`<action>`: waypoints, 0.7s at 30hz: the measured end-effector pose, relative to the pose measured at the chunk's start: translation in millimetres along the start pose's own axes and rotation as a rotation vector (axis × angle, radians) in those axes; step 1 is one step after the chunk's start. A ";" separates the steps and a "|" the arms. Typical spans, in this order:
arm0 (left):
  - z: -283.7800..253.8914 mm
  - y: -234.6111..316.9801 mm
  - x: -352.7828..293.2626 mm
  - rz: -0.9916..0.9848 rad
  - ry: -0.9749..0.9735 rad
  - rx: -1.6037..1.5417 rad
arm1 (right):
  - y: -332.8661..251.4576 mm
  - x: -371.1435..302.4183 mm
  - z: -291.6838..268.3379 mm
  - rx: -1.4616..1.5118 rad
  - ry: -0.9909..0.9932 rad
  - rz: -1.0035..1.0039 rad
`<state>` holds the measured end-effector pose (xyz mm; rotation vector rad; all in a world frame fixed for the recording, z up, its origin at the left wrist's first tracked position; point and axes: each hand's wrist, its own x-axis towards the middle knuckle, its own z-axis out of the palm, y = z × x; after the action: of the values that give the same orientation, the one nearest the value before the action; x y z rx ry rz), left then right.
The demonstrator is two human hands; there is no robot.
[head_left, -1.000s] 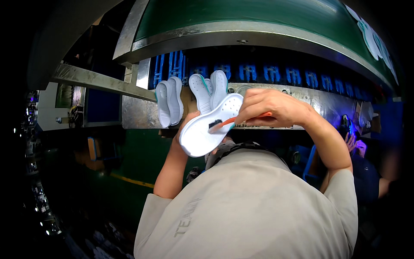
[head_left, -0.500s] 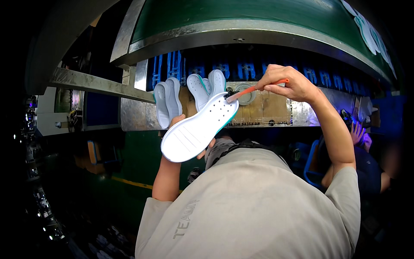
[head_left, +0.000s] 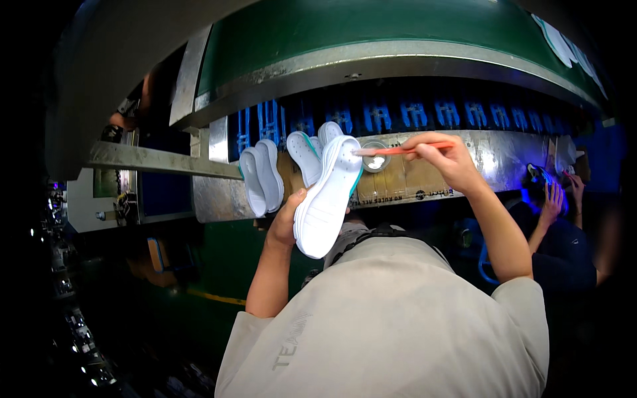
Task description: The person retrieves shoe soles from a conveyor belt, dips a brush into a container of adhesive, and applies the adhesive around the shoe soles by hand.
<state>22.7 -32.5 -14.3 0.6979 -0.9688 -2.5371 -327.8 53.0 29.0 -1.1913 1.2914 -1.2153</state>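
Observation:
My left hand is closed round the side of a white shoe sole, which has small holes at its far end and a teal edge on the right. My right hand grips an orange-handled brush. The brush's pale bristles touch the holed far end of the sole, near its right rim. Just behind the brush, a round clear bowl with something whitish inside sits on flattened cardboard.
More white soles stand on the bench at left, and others rest behind the held one. Beyond are blue racks and a green conveyor belt with a metal edge. At right, another person's hands work beside the metal bench.
The sole has turned more upright and its near end has swung right. My right hand has come down a little, and the brush now lies nearly level, its tip inside the sole's far end.

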 end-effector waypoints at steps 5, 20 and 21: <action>-5.5 26.0 27.6 -0.123 -0.259 -0.265 | 33.4 -47.7 -23.4 0.213 0.371 -0.120; 0.0 186.0 180.2 0.179 -0.147 0.289 | 73.4 -70.3 3.9 0.210 0.494 0.046; -2.4 159.9 161.9 0.178 -0.108 0.364 | 77.0 -69.5 3.2 0.211 0.487 0.054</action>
<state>-88.0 -223.1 42.1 0.5436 -1.4834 -2.2862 -323.5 124.1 -46.4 -0.7259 1.4867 -1.6203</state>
